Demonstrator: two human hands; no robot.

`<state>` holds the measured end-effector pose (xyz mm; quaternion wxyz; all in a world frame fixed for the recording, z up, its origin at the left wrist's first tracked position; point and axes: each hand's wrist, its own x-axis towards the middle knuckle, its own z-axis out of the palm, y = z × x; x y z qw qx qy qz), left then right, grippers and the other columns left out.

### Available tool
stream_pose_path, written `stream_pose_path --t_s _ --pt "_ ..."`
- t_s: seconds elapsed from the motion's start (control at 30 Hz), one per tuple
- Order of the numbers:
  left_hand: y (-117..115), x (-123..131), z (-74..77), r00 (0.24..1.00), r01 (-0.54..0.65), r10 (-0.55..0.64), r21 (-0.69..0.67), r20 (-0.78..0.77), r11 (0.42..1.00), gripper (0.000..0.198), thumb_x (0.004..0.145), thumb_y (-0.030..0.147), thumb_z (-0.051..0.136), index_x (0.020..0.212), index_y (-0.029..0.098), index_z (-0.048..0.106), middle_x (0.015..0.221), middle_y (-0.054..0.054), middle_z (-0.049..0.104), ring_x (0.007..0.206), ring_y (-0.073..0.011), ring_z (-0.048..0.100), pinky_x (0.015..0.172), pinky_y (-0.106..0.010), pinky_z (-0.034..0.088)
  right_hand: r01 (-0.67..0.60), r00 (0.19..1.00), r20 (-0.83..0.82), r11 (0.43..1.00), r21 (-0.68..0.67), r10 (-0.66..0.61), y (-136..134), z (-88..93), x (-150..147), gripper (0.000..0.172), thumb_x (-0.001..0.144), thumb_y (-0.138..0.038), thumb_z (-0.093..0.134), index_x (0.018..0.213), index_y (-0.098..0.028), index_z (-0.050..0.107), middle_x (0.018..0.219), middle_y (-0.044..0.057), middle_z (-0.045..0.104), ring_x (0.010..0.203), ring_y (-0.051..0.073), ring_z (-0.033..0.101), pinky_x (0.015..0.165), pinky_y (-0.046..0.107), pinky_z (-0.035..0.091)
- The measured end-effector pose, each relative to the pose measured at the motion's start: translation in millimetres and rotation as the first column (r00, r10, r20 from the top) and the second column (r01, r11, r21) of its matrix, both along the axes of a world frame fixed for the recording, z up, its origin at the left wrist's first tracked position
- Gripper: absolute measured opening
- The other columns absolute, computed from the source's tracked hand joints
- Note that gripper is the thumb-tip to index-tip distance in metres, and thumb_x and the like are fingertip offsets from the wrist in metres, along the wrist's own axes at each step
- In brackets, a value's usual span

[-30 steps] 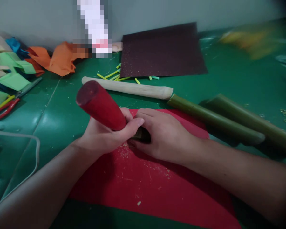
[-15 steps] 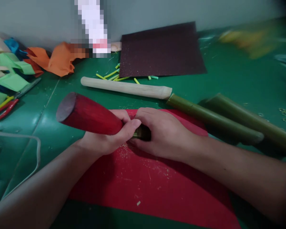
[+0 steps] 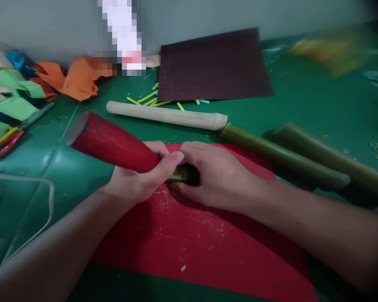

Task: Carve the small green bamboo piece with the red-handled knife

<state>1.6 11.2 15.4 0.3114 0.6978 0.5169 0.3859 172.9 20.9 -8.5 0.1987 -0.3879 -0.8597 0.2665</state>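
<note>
My left hand [image 3: 141, 178] comes in from the near left, thumb pointing right; my right hand [image 3: 217, 176] reaches in from the near right, back upward. The left is curled closed around the narrow end of a red wooden piece [image 3: 113, 142], its wide end tilted up to the left. The right wraps a short, dark green bamboo piece [image 3: 187, 174] over the far part of the red sheet [image 3: 201, 247]. I can't tell whether my left thumb touches the bamboo.

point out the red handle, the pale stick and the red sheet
Red handle [image 3: 114, 142]: head view, middle of its side.
Pale stick [image 3: 166, 115]: head view, middle of its length.
Red sheet [image 3: 208, 251]: head view, bare part nearer the camera than the hands.
</note>
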Motion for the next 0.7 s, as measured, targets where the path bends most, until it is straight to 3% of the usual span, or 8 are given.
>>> stream_pose_path --t_s 0.17,0.37,0.53,0.7 --pt "-1.0 0.8 2.3 0.996 0.081 -0.082 -0.034 -0.023 0.996 0.028 0.074 0.022 0.064 0.049 0.018 0.053 0.047 0.005 0.052 0.044 -0.0068 0.048 0.043 -0.017 0.041 0.024 1.000 -0.017 1.000 0.016 -0.023 -0.6 -0.6 -0.1 0.014 0.075 -0.026 0.066 0.081 -0.019 0.056 0.082 0.001 0.060 0.070 0.013 0.051 0.064 0.026 0.035" --pt "-0.2 1.6 -1.5 0.999 -0.045 0.045 -0.021 0.028 0.999 0.025 0.078 0.019 0.062 0.054 0.019 0.054 0.046 0.006 0.048 0.043 -0.0070 0.045 0.045 -0.018 0.042 0.005 1.000 -0.023 1.000 -0.011 -0.005 0.3 0.6 0.0 0.016 0.077 -0.027 0.067 0.088 -0.018 0.061 0.088 0.003 0.063 0.077 0.015 0.055 0.067 0.026 0.039" --pt "-0.5 -0.6 -0.1 1.000 0.000 0.001 -0.021 0.004 1.000 0.029 0.078 0.021 0.061 0.051 0.020 0.050 0.043 0.006 0.044 0.043 -0.0078 0.044 0.045 -0.020 0.043 0.000 1.000 -0.020 1.000 -0.010 0.000 0.1 1.3 0.1 0.016 0.077 -0.026 0.067 0.090 -0.018 0.062 0.088 0.003 0.063 0.079 0.015 0.056 0.068 0.026 0.039" --pt "-0.6 0.2 0.5 0.999 0.030 -0.031 -0.039 -0.019 0.999 0.027 0.075 0.022 0.062 0.050 0.019 0.052 0.049 0.004 0.054 0.046 -0.0082 0.049 0.048 -0.020 0.046 0.030 0.999 -0.037 1.000 0.006 -0.030 -0.9 0.6 -0.6 0.014 0.075 -0.025 0.068 0.084 -0.019 0.059 0.083 0.001 0.062 0.070 0.013 0.052 0.064 0.025 0.036"
